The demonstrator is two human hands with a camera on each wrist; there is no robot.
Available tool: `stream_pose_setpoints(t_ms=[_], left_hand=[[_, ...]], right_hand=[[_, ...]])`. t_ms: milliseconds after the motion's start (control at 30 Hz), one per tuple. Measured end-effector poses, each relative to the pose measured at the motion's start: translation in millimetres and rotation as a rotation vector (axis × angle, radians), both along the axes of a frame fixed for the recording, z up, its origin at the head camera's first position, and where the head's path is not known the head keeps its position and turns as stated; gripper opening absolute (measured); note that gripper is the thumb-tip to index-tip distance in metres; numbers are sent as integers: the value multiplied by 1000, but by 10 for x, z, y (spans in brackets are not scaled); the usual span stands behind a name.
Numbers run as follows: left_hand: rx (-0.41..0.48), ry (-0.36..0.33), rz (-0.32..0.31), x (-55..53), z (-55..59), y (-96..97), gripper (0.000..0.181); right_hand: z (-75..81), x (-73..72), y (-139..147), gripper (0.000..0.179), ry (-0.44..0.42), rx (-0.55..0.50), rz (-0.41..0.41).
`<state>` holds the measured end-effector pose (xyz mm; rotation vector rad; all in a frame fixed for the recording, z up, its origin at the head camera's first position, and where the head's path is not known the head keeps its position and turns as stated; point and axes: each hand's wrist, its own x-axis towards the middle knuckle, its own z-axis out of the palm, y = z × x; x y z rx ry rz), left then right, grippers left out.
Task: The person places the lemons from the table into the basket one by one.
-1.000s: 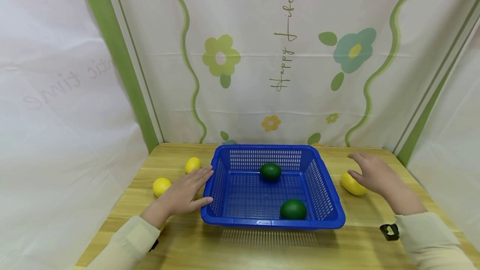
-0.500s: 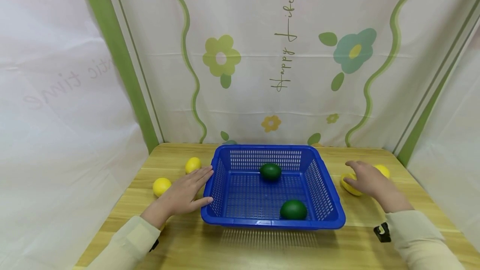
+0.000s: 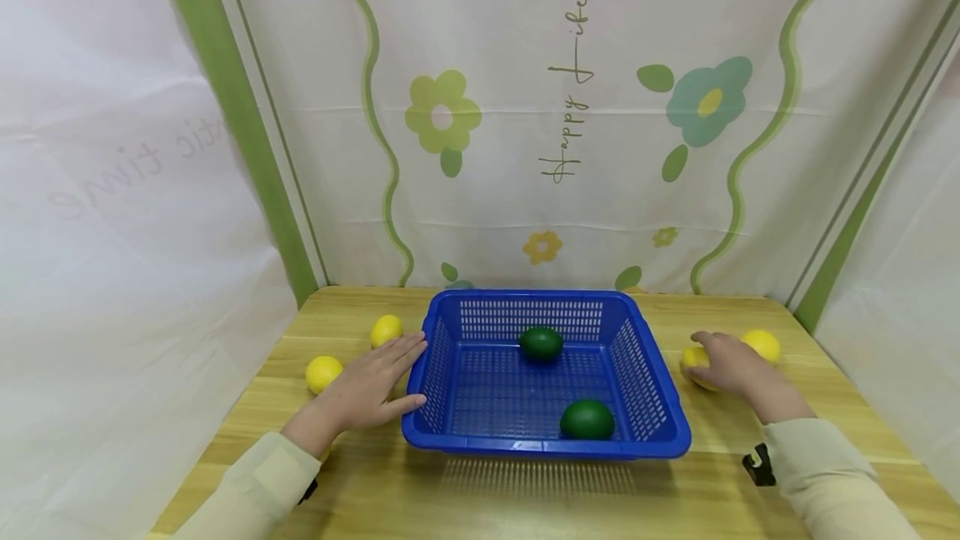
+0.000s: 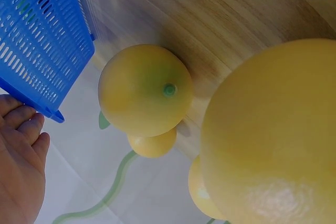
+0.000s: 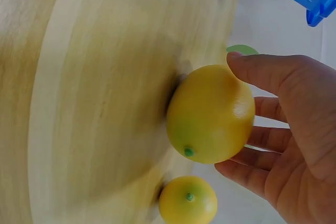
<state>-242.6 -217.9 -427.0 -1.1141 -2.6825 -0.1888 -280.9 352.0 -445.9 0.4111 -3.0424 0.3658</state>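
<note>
My left hand (image 3: 378, 383) lies with straight fingers on the left rim of a blue plastic basket (image 3: 543, 446). In the left wrist view its fingertips meet the basket's rim. Inside the basket are two smooth, dark green oval fruits, one at the back (image 3: 541, 343) and one at the front right (image 3: 587, 420). To the basket's right, my right hand (image 3: 735, 363) reaches over a lemon (image 5: 210, 114) on the table. Thumb and fingers are spread around this lemon, loosely bent, with some fingertips hidden behind it. A second lemon (image 3: 762, 346) sits just beyond that hand.
Left of the basket are more lemons, one farther back (image 3: 386, 330) and one nearer the table's left edge (image 3: 324, 374). A large lemon (image 4: 278, 140) looms close to the left wrist camera. Behind the wooden table (image 3: 540, 507) hangs a flower-print curtain (image 3: 495, 207).
My right hand has moved left and down onto the nearer lemon, uncovering the lemon behind it. The left hand, basket and green fruits have stayed put.
</note>
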Motion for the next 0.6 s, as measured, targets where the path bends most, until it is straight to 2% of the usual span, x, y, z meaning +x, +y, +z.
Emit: stream_pose_setpoints(t_ms=[233,600], left_hand=[[-3,8,-1,-5,-8,-6,76],[-5,-10,3,4,2,1,77]], right_hand=[[-73,-19,5,62,-24,6,-6],[-52,12,-30,65,-62,9,-26]])
